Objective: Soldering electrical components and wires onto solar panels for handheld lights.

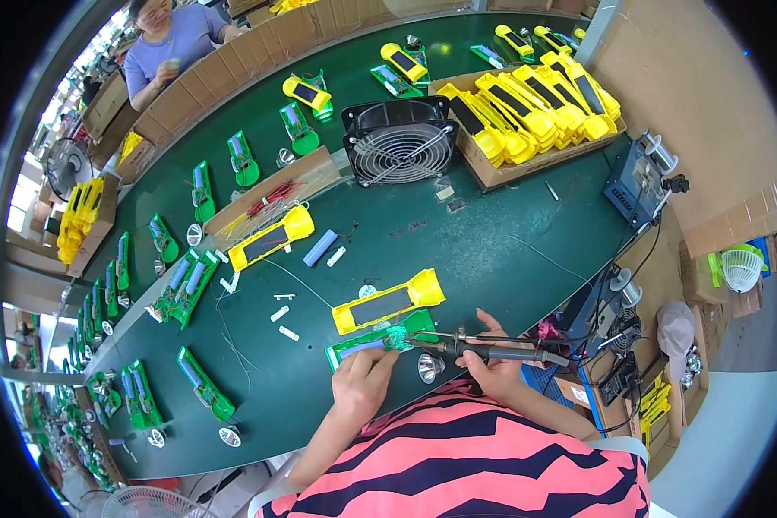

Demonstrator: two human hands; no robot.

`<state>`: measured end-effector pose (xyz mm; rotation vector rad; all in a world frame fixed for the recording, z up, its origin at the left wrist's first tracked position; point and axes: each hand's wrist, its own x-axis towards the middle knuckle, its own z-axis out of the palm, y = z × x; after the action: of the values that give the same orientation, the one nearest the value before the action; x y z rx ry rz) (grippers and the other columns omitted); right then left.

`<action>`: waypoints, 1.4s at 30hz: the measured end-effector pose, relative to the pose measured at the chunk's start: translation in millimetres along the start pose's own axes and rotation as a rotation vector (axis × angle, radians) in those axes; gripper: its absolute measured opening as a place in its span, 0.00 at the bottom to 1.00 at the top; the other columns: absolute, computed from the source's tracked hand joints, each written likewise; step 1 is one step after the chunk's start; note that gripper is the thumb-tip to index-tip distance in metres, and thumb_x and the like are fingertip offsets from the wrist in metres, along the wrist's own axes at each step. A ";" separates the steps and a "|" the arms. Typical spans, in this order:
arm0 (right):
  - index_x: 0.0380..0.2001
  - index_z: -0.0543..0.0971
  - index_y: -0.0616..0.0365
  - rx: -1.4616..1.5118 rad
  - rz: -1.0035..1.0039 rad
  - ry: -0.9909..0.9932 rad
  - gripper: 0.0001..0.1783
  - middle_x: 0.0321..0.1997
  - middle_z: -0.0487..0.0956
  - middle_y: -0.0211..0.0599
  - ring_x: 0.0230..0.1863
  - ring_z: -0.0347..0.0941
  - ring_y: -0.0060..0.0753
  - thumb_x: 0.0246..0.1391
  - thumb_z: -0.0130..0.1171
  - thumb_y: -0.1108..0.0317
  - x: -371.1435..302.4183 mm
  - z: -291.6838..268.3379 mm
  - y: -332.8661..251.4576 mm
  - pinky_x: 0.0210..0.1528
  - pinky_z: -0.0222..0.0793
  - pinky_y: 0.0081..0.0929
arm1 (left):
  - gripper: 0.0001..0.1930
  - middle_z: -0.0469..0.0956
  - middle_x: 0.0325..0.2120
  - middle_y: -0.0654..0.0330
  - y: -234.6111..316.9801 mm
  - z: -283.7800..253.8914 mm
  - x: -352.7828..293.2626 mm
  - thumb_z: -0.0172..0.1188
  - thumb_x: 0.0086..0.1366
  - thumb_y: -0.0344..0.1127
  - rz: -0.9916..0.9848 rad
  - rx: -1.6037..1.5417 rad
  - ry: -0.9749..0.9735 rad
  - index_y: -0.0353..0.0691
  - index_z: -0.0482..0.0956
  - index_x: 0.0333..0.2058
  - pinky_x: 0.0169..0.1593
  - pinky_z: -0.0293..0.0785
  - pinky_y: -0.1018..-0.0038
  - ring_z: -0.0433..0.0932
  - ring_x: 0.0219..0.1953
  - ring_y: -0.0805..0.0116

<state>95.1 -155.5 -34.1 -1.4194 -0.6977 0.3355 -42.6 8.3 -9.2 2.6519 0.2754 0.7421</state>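
A soldering iron lies across my right hand, which is closed around its dark handle. Its tip reaches over the circuit board in a green flashlight shell. My left hand is closed at the near edge of that shell, beside a blue battery cell, and its fingertips are partly hidden. Just beyond the shell lies a yellow flashlight cover with a dark panel, close against it. A round silver reflector sits near the right end of the shell.
Past the covers stands a black fan, with a carton of yellow covers to its right. Green shells with batteries line the left. A blue soldering station and hanging cables are at right. A person sits across the bench.
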 end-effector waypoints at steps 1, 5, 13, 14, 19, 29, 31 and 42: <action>0.32 0.74 0.60 0.010 0.011 0.004 0.09 0.19 0.76 0.29 0.25 0.75 0.21 0.42 0.58 0.76 0.7 -0.6 0.3 0.59 0.50 0.47 | 0.14 0.70 0.26 0.64 1.5 -0.3 0.2 0.59 0.41 0.25 -0.009 0.042 -0.035 0.40 0.78 0.32 0.27 0.68 0.75 0.71 0.24 0.68; 0.31 0.74 0.60 -0.049 -0.072 0.004 0.09 0.18 0.76 0.29 0.24 0.74 0.21 0.42 0.58 0.76 3.0 -1.6 -0.2 0.59 0.50 0.47 | 0.14 0.69 0.25 0.63 3.4 0.4 1.7 0.59 0.42 0.27 0.022 0.128 -0.069 0.39 0.78 0.33 0.26 0.68 0.75 0.71 0.24 0.69; 0.30 0.74 0.60 -0.015 -0.055 0.017 0.08 0.18 0.76 0.28 0.24 0.74 0.21 0.42 0.58 0.76 4.0 -1.5 -0.1 0.59 0.51 0.47 | 0.15 0.68 0.26 0.60 4.2 -1.3 1.4 0.58 0.44 0.28 0.070 0.188 -0.116 0.38 0.76 0.35 0.28 0.68 0.75 0.71 0.27 0.69; 0.30 0.74 0.60 -0.017 -0.053 0.018 0.08 0.18 0.76 0.28 0.24 0.74 0.21 0.42 0.58 0.76 5.5 -1.6 -0.7 0.59 0.51 0.47 | 0.15 0.68 0.26 0.60 3.5 -0.8 1.5 0.58 0.45 0.28 0.075 0.186 -0.135 0.37 0.76 0.36 0.28 0.68 0.74 0.71 0.27 0.68; 0.30 0.74 0.59 -0.046 -0.090 0.000 0.09 0.17 0.76 0.28 0.24 0.73 0.21 0.41 0.58 0.76 7.2 -0.9 0.2 0.58 0.51 0.47 | 0.16 0.70 0.27 0.59 1.3 -1.3 -1.0 0.58 0.45 0.28 0.086 0.169 -0.138 0.38 0.76 0.37 0.28 0.68 0.74 0.72 0.28 0.67; 0.33 0.69 0.62 0.012 -0.024 -0.061 0.11 0.25 0.73 0.31 0.21 0.74 0.20 0.43 0.54 0.80 6.1 -2.1 9.7 0.63 0.41 0.46 | 0.14 0.69 0.26 0.59 3.4 -1.2 2.2 0.57 0.46 0.27 0.034 0.170 -0.151 0.37 0.76 0.35 0.26 0.68 0.74 0.71 0.25 0.67; 0.33 0.69 0.63 0.010 -0.041 -0.075 0.11 0.26 0.73 0.32 0.21 0.74 0.21 0.43 0.54 0.81 8.0 -2.5 10.3 0.64 0.42 0.44 | 0.14 0.69 0.25 0.59 4.2 -0.8 3.0 0.57 0.46 0.27 0.029 0.177 -0.153 0.37 0.76 0.35 0.26 0.67 0.74 0.71 0.25 0.67; 0.32 0.72 0.61 0.062 0.066 -0.009 0.07 0.16 0.75 0.28 0.24 0.72 0.19 0.45 0.55 0.77 10.3 -2.2 0.1 0.60 0.48 0.43 | 0.14 0.66 0.23 0.60 5.7 0.5 4.4 0.56 0.45 0.27 0.004 0.194 -0.154 0.38 0.77 0.35 0.24 0.67 0.75 0.70 0.23 0.68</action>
<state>104.4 -150.9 -31.7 -1.3851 -0.6442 0.4121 -38.1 4.2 -5.2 2.8747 0.3147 0.5316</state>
